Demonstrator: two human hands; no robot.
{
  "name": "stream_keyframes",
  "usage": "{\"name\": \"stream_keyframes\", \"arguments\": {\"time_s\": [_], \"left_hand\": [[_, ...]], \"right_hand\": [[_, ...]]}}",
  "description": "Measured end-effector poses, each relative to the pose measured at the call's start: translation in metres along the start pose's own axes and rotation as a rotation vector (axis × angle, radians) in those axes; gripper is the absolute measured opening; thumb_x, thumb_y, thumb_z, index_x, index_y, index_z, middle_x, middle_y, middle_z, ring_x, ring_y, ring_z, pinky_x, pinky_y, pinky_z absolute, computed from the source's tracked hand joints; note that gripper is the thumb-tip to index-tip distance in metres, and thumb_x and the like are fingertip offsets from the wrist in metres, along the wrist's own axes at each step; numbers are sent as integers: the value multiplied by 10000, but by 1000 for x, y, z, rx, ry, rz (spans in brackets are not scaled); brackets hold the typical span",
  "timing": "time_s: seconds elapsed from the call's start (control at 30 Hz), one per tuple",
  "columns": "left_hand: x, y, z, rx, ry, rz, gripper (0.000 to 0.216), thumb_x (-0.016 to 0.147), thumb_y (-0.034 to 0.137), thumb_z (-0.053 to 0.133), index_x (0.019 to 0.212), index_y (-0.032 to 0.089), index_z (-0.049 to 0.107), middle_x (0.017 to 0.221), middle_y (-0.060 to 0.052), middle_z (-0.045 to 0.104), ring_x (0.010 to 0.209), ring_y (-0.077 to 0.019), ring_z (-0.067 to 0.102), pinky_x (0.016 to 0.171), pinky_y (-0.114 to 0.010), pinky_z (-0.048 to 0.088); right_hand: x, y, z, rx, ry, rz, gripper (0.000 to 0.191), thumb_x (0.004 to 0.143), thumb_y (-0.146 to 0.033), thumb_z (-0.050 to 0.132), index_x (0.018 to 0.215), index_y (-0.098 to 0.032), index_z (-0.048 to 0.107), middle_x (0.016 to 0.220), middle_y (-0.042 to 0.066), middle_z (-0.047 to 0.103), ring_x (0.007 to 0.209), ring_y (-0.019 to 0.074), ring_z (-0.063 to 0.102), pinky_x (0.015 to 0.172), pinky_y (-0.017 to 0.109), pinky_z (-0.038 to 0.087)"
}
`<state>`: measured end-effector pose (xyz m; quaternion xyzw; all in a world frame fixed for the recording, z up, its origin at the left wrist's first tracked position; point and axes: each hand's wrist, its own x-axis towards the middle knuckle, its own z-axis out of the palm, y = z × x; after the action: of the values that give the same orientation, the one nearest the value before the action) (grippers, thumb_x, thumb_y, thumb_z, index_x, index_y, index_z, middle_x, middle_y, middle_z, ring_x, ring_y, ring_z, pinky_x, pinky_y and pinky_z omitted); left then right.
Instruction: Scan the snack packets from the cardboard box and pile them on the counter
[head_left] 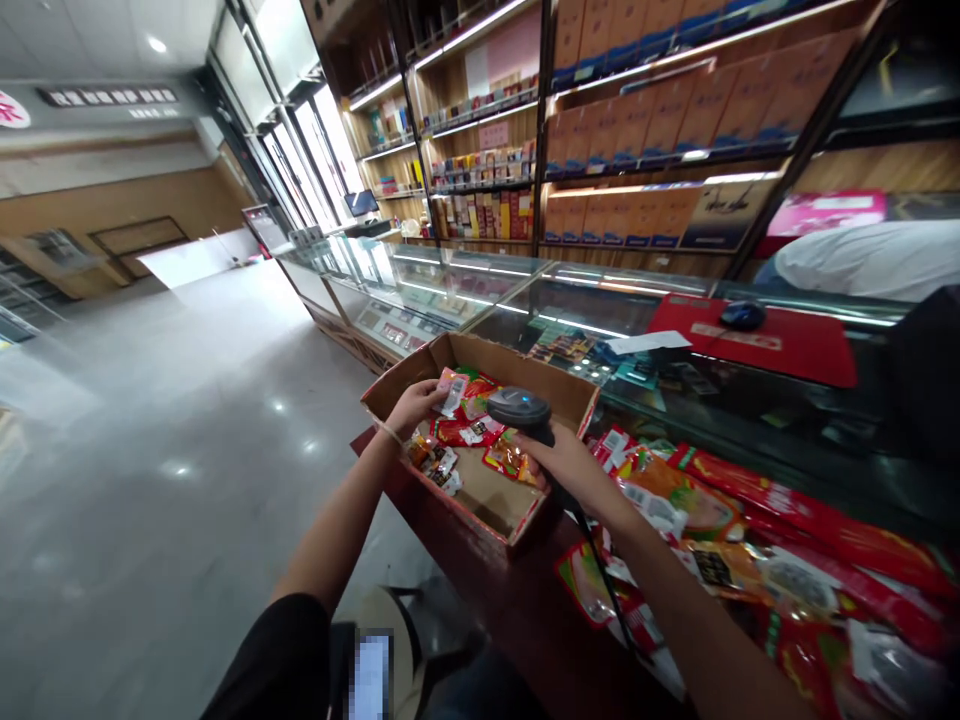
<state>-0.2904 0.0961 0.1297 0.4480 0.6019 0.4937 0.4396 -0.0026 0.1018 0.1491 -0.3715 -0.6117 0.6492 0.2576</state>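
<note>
An open cardboard box (pixel 555 385) sits on the dark red counter, with several small red snack packets lying in it. My left hand (pixel 411 405) reaches into the box and pinches one small packet (pixel 452 390) with a white label. My right hand (pixel 564 462) grips the handle of a black barcode scanner (pixel 520 408). The scanner's head hangs over the box close to the held packet, and its cable (pixel 600 570) trails down along my right forearm.
Many red and orange snack packets (pixel 757 560) are spread over the counter to the right. Behind them runs a glass display case (pixel 465 290) bearing a red mat (pixel 795 345) and a computer mouse (pixel 742 315). Stocked shelves line the back wall. Shiny grey floor (pixel 172 440) lies to the left.
</note>
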Motion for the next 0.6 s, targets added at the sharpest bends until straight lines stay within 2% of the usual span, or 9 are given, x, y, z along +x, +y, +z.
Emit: {"name": "stream_keyframes", "arguments": {"time_s": [0.2, 0.4, 0.6], "left_hand": [[-2, -1, -6, -118, 8, -18, 534, 641, 434, 778, 1046, 103, 671, 834, -74, 692, 638, -132, 622, 602, -240, 498], [-11, 5, -4, -44, 14, -1, 465, 661, 399, 762, 1006, 98, 681, 850, -91, 705, 720, -171, 637, 620, -268, 530], [-30, 21, 4, -52, -15, -33, 591, 596, 465, 797, 1029, 83, 673, 820, -74, 703, 666, -139, 636, 655, -264, 524]], "right_hand": [[-1, 2, 2, -33, 14, -44, 397, 805, -449, 635, 1090, -242, 454, 503, -74, 534, 368, 128, 507, 332, 221, 415], [-1, 1, 4, -30, 2, -67, 285, 788, -435, 650, 921, -219, 521, 480, -69, 523, 342, 112, 488, 319, 209, 391], [-20, -14, 3, 0, -17, -102, 318, 773, -463, 666, 915, -220, 518, 485, -66, 538, 335, 105, 484, 314, 204, 385]]}}
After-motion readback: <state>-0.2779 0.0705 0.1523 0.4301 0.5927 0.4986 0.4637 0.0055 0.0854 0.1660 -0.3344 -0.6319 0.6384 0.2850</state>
